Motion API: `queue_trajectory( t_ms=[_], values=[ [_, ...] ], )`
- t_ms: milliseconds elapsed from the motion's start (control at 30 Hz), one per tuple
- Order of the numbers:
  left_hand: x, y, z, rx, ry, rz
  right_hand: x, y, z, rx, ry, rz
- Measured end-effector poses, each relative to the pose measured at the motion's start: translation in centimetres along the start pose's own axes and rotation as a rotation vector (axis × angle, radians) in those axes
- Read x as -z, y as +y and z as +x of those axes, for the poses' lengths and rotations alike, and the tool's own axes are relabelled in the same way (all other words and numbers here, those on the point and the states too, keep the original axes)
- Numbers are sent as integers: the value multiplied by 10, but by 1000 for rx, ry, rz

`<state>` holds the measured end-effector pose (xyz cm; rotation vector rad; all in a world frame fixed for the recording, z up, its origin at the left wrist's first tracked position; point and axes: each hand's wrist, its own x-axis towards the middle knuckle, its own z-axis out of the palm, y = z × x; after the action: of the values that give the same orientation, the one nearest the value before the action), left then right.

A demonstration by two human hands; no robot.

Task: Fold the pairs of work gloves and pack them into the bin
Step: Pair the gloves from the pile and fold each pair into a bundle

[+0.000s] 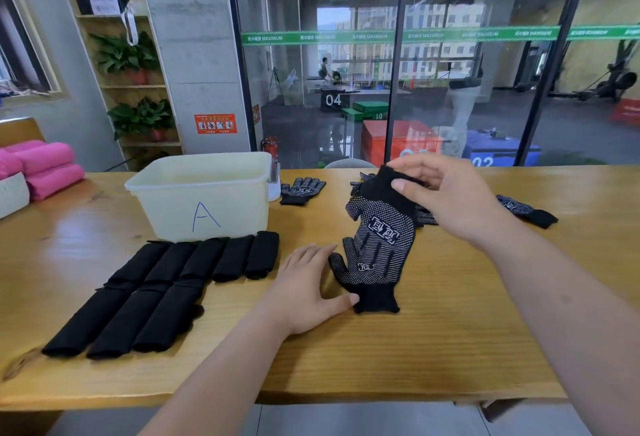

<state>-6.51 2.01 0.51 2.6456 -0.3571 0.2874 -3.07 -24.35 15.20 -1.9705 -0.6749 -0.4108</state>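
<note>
Upper glove [384, 224] in right hand [446, 200], left hand [304, 283] against lower glove [375, 297].

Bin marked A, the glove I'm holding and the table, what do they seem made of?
The bin looks like plastic: milky, translucent, smooth, light glowing through its walls. The glove is black knit fabric with a plain cuff; its white dots are probably rubbery grip print. The table looks like wood or veneer: visible grain, glossy sheen.

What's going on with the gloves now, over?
Right hand pinches cuff of top glove. Left hand flat, thumb at lower glove. Folded pairs before bin. Nothing blocking.
</note>
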Motion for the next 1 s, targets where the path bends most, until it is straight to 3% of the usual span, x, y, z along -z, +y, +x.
queue_trajectory(
  t_ms=[100, 300, 467, 567, 800, 1000],
  values=[
    [-1, 1, 0, -10, -5, 9, 10, -5, 3, -40, -42, 113],
    [1, 1, 1, 9, -24, -19, 1, 12, 21, -114, -134, 21],
    [2, 0, 2, 43, -23, -56, -6, 14, 39, 20, 108, -20],
    [3, 0, 1, 40, -17, -82, -11, 17, 37, 77, 131, -5],
    [1, -1, 4, 40, -30, -81, -75, 78, -50, 20, -244, -535],
    [1, 0, 4, 61, -32, -76, -89, 86, -70, 86, -125, -708]
  ],
)
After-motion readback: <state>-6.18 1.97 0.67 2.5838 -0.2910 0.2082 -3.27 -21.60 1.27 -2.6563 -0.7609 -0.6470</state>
